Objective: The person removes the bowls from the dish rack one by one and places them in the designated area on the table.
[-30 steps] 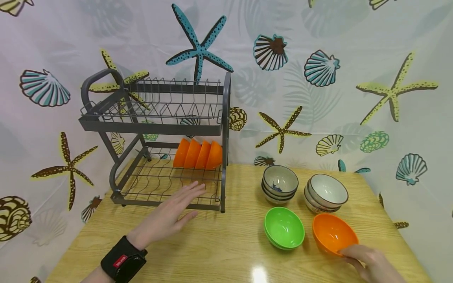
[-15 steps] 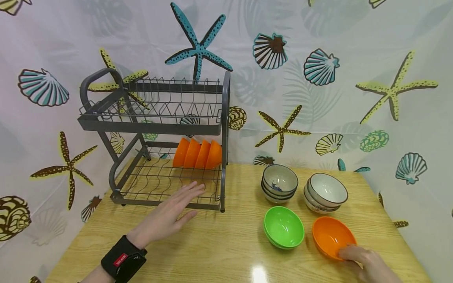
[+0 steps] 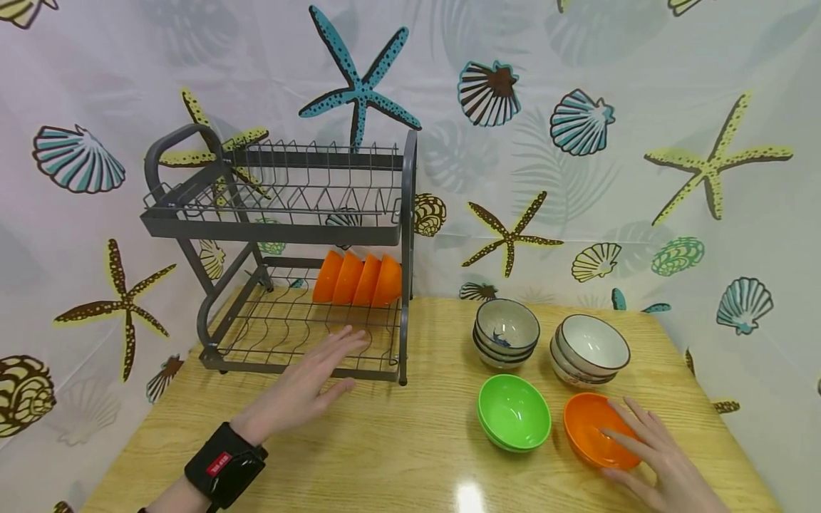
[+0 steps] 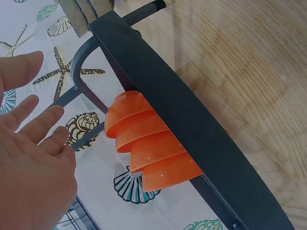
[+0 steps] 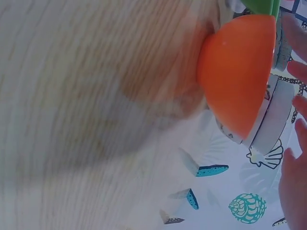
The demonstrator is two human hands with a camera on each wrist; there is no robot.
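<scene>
My right hand (image 3: 663,459) is spread over the near right side of an orange bowl (image 3: 585,420) that stands upright on the wooden table. Its fingers are extended, and the right wrist view shows them along the rim side of that bowl (image 5: 237,72); contact is hard to tell. My left hand (image 3: 298,395) hovers with straight fingers in front of the dark two-tier dish rack (image 3: 276,231), holding nothing. Several orange bowls (image 3: 349,280) stand on edge in a row on the lower tier, at its right end; the left wrist view also has these bowls (image 4: 148,143).
Left of the single orange bowl sit nested green bowls (image 3: 514,412). Behind stand a stack of grey-white bowls with dark rims (image 3: 508,329) and a stack of white bowls (image 3: 593,345). A patterned cloth (image 3: 500,164) hangs behind the table.
My right hand has let go of the orange bowl's rim, and its fingers have spread out and reached farther over the bowl. The left hand stays nearly still.
</scene>
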